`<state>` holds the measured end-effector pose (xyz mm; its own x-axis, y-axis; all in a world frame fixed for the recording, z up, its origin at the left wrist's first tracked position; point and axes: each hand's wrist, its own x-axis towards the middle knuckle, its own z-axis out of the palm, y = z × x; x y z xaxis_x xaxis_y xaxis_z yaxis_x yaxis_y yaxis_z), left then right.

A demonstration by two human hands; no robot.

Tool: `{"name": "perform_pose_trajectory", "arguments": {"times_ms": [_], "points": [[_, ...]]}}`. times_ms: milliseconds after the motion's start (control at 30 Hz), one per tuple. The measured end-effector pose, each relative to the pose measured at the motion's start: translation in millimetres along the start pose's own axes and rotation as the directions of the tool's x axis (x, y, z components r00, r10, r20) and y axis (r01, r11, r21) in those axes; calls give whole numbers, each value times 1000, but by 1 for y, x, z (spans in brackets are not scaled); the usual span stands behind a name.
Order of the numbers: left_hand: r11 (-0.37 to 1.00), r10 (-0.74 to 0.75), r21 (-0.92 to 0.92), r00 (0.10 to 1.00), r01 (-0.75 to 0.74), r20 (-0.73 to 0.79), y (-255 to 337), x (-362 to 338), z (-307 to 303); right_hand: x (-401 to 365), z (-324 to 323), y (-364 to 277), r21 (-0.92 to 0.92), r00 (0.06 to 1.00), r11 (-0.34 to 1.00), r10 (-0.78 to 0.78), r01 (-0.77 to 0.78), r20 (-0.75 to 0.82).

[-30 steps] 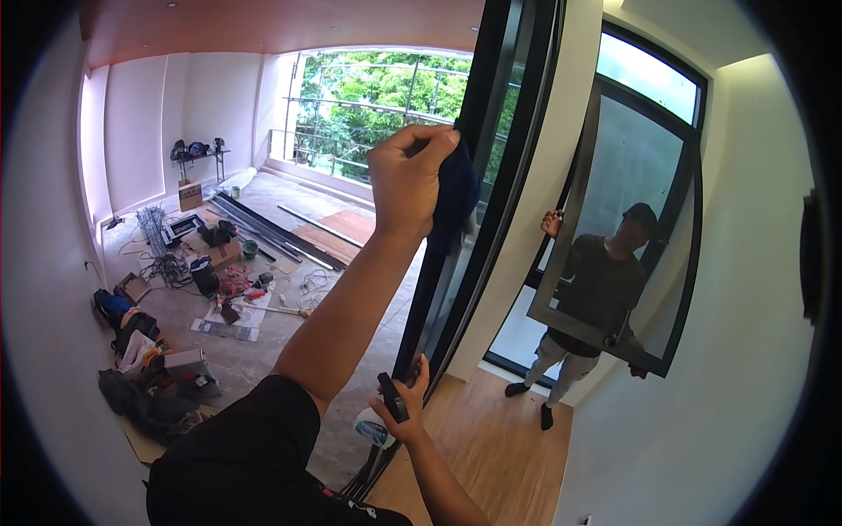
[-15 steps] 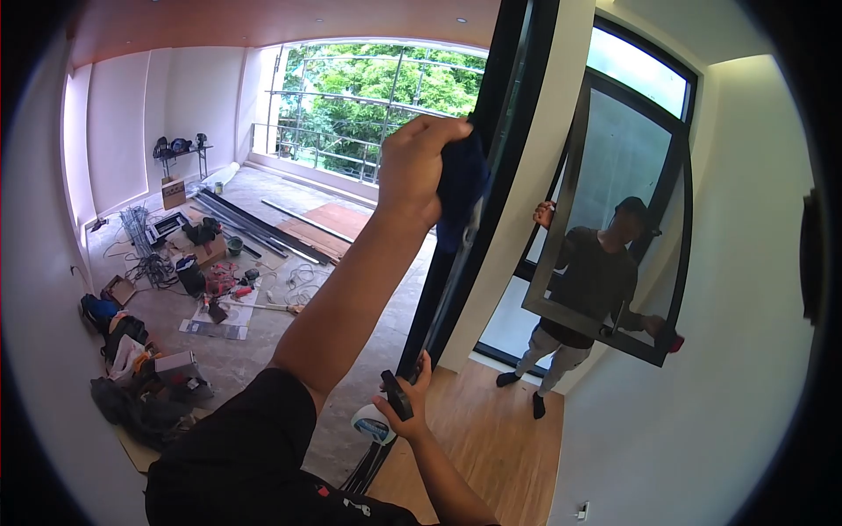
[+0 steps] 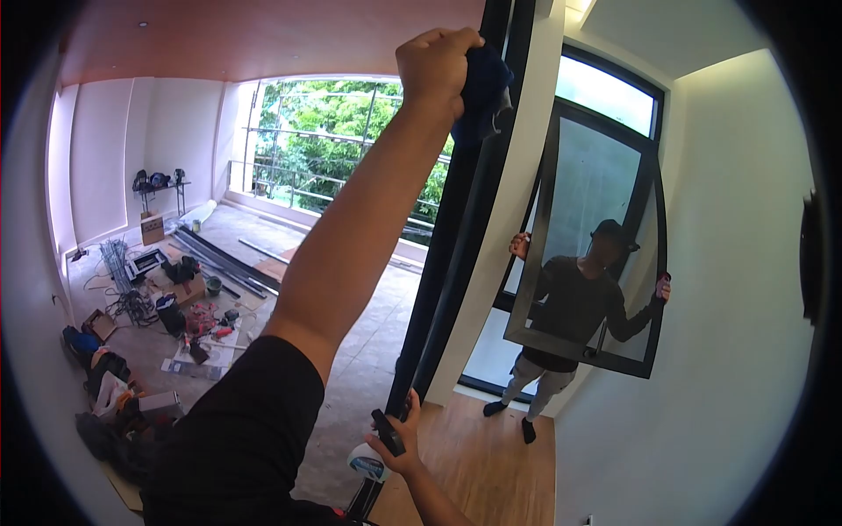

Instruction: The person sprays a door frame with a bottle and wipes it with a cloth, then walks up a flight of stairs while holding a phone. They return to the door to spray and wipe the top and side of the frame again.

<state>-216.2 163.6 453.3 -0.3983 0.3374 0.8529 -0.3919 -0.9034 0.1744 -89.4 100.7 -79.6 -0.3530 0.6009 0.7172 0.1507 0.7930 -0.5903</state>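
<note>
High up, my left hand (image 3: 434,70) is closed on a dark blue cloth (image 3: 482,92). The cloth lies against the upper part of a tall black metal frame (image 3: 452,228). Lower down, by the bottom stretch of that frame, my right hand (image 3: 402,443) has its thumb and fingers around a black oblong object (image 3: 388,433), whose kind I cannot tell. Just below this hand shows a rounded white container (image 3: 367,463) with a blue label, partly covered by the hand.
On the right, a person (image 3: 583,298) stands behind a black-framed glass panel (image 3: 601,175), with both hands at its sides. Tools, cables and bags (image 3: 197,324) litter the floor at left. Long dark profiles (image 3: 224,259) lie behind them. Wood flooring (image 3: 474,465) lies right of the frame.
My left hand has moved up along the frame with the cloth. The view has shifted. The other person's lower hand has gone from the panel's bottom corner up to its side edge.
</note>
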Motion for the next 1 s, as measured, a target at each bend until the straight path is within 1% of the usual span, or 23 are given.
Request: {"name": "perform_pose_trajectory", "arguments": {"times_ms": [33,67,133,167,267,300,333,400,500,533,600,633,667,733,767,833,900,967,1000], "points": [[1000,-7,-28,1000,7,-16,1,0,3,0,-1,-2,9,1000,1000,10,-10,-4],[1000,-17,10,998,18,-66,-2,-15,-4,-1,-1,2,-1,1000,1000,16,-16,4],[995,-87,37,990,92,-106,-3,-62,-26,-3,0,-3,27,1000,1000,15,-14,-13],[991,-118,44,985,124,-122,-1,-70,-28,0,-1,-4,36,1000,999,8,-7,-25],[991,-100,71,987,110,-129,8,-45,-11,-1,1,-1,20,1000,999,28,-28,-2],[998,-68,0,997,68,-41,6,-16,-5,-5,1,1,7,999,999,32,-32,12],[998,-66,4,997,66,-38,11,9,9,-5,2,6,-18,1000,1000,20,-19,24],[993,-18,121,1000,19,-10,13,66,32,-4,1,6,-14,1000,1000,15,-15,19],[994,-105,14,994,105,5,26,84,52,-1,3,1,47,999,999,27,-26,-27],[988,-154,1,988,154,-10,25,69,47,-3,2,1,46,999,998,38,-37,-18],[995,-99,13,995,99,-4,17,20,21,-3,0,-5,93,998,994,64,-63,-8],[997,-73,19,997,73,1,12,3,10,0,-3,-21,142,996,987,83,-81,-12],[995,-90,30,996,91,-10,9,-1,4,5,-6,-29,185,995,979,94,-88,-20],[992,-117,42,993,118,-27,4,2,0,6,-6,-24,138,998,989,66,-62,-20],[994,-104,31,994,105,-21,3,13,4,3,-5,-20,96,999,994,53,-52,-7],[998,-61,12,998,61,12,12,70,32,-1,-4,-9,0,999,1000,22,-22,25],[994,-62,92,998,63,-8,16,141,60,-7,3,-4,88,999,996,12,-9,-32],[990,-10,139,994,25,-107,31,188,96,-15,20,-13,371,983,928,49,20,-178],[993,-24,115,997,33,-77,35,208,107,-12,15,-24,478,971,869,208,-130,-115]]}}
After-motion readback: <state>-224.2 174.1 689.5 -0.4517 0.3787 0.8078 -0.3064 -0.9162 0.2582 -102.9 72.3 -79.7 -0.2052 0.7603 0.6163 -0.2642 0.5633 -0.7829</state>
